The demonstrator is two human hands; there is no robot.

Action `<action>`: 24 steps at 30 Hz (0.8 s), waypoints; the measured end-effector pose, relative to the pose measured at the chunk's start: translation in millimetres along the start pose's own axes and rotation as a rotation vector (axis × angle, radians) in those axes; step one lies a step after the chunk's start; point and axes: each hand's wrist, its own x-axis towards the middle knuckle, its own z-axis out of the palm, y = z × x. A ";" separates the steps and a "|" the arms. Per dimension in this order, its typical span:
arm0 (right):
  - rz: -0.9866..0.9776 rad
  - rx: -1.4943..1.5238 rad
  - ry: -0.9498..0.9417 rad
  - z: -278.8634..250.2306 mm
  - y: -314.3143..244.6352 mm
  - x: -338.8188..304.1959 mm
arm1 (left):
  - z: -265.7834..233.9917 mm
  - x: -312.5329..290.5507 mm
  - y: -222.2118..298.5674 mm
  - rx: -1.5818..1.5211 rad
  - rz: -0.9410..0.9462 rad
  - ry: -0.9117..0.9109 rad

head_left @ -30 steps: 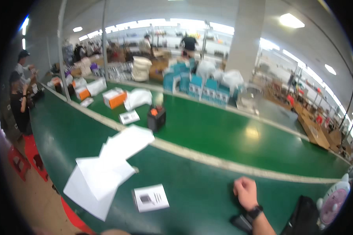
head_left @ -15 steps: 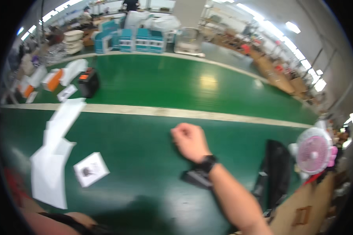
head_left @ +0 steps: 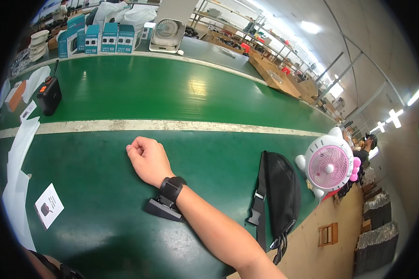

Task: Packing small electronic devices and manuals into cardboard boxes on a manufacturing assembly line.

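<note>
White leaflet (head_left: 50,206) lying on the worktop (head_left: 209,158), left of the right hand (head_left: 151,160)
It looks light, thin and easily bent, probably best taken by an edge. The right hand's fingers curl into a loose fist, nothing visible in them; its forearm slants in from the near right, a black strap (head_left: 172,187) around the wrist. The left hand is out of view.
</note>
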 end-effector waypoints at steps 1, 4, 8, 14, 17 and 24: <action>0.006 -0.005 0.001 -0.8 0.1 -0.8 | 0.7 0.8 0.2 -0.008 0.004 -0.010; -0.042 0.013 0.025 1.6 5.0 -1.2 | 0.6 2.9 0.1 -0.030 0.016 -0.042; -0.056 0.001 0.036 1.3 3.7 -0.9 | -1.0 6.5 -1.0 -0.058 0.036 -0.090; -0.100 -0.009 0.043 3.2 4.9 1.9 | -0.3 9.1 -3.2 -0.122 0.056 -0.176; -0.022 -0.003 0.012 -0.4 2.3 -1.6 | 1.7 9.8 -0.6 -0.132 0.055 -0.195; -0.050 -0.002 0.032 0.3 2.5 0.0 | 2.8 13.1 3.3 -0.163 0.066 -0.236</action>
